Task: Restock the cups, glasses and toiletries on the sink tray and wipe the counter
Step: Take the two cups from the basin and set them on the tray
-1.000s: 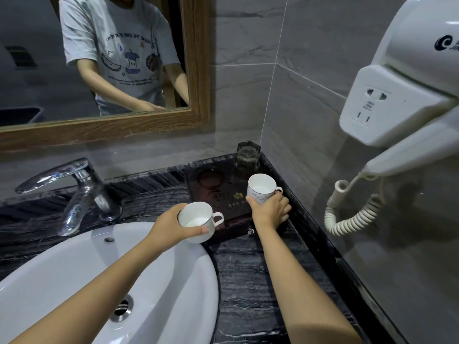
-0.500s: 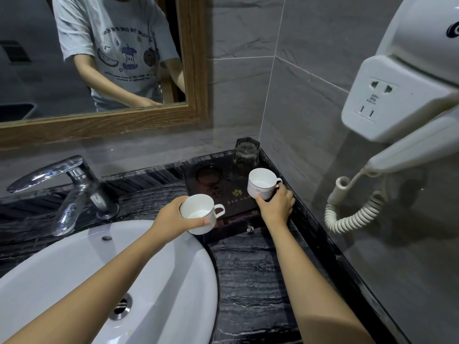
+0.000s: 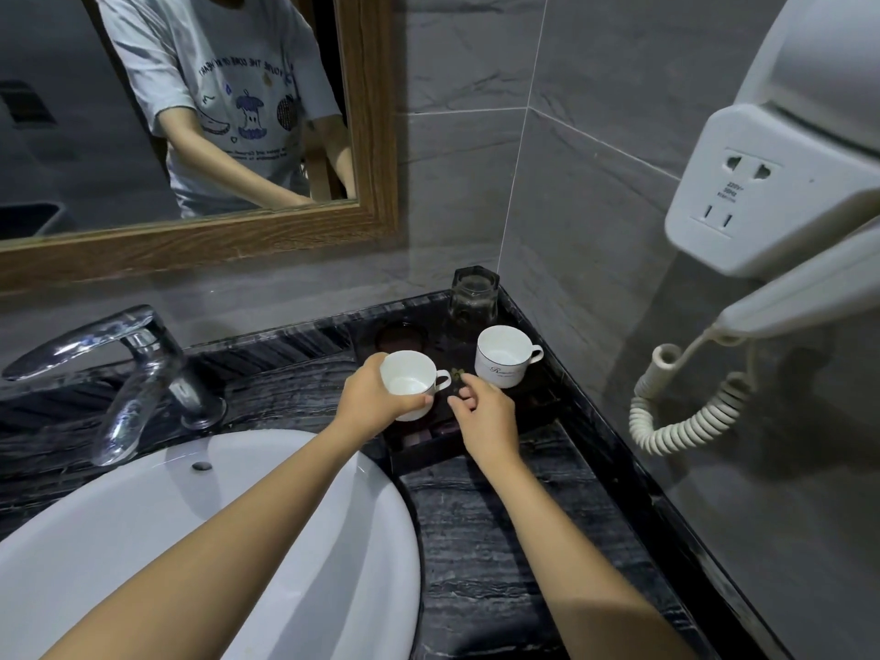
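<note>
A dark tray (image 3: 535, 402) sits in the counter's back right corner. One white cup (image 3: 501, 357) stands on its right side, handle to the right, with nothing touching it. My left hand (image 3: 376, 397) grips a second white cup (image 3: 410, 381) over the tray's left part, handle pointing right. My right hand (image 3: 485, 414) hovers just right of that cup, fingers loosely curled and holding nothing. A clear glass (image 3: 474, 295) stands upside down at the tray's back. A round recess (image 3: 401, 336) shows on the tray behind the held cup.
The white basin (image 3: 166, 540) fills the lower left, with a chrome tap (image 3: 128, 369) behind it. The black marble counter (image 3: 485, 554) runs toward me on the right. A wall hairdryer (image 3: 781, 192) with a coiled cord (image 3: 676, 412) juts out at right. A wood-framed mirror (image 3: 371, 111) hangs above.
My right hand has let go of the right cup, which now stands on the tray, and drawn back to the left. My left hand has carried its cup right, over the tray.
</note>
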Tool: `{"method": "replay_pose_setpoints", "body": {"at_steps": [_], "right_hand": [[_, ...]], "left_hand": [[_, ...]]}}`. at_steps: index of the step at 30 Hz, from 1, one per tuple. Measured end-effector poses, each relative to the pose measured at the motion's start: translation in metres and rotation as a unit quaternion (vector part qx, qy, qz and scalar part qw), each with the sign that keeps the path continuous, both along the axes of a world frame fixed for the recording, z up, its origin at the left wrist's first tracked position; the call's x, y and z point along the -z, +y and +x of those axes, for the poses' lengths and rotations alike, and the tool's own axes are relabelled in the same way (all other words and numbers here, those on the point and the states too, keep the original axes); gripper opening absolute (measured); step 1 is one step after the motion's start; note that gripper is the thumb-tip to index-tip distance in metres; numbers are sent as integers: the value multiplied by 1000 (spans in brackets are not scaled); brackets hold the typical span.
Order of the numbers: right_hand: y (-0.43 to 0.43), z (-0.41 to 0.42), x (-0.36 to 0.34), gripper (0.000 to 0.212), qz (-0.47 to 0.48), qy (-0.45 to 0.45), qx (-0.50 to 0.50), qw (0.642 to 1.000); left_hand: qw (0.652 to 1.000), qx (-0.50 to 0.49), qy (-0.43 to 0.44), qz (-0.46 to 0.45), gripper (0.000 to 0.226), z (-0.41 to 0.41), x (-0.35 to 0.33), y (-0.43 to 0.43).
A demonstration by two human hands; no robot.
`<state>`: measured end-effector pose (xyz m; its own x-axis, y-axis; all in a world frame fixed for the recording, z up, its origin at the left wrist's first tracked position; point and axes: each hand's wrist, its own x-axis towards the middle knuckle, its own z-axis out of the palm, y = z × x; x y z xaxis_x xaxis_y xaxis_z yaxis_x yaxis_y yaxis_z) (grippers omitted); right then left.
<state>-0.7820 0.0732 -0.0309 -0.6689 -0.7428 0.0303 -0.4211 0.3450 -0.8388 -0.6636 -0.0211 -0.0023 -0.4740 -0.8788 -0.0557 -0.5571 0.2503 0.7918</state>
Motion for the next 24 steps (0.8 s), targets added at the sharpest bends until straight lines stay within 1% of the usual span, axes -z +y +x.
{"method": "replay_pose_setpoints", "body": {"at_steps": [3,6,9,14,24], "right_hand": [[-9,-4,1,39,13,11,2,1000],[-15,-5,2,29,16,20,10,1000],[-18,-6,0,18,11,22,42,999],[-22,-7,-1,20,15,43,62,997],[-27,-10,-3,21,26,35,62,997]], "left_hand": [[1000,0,10,7,71,-7,5,0],[1000,3,25,12,72,-13,9,-1],[999,19,35,15,72,-12,11,-1],[998,41,48,17,71,-7,9,-2],[998,23,60,5,70,-11,13,-2]]}}
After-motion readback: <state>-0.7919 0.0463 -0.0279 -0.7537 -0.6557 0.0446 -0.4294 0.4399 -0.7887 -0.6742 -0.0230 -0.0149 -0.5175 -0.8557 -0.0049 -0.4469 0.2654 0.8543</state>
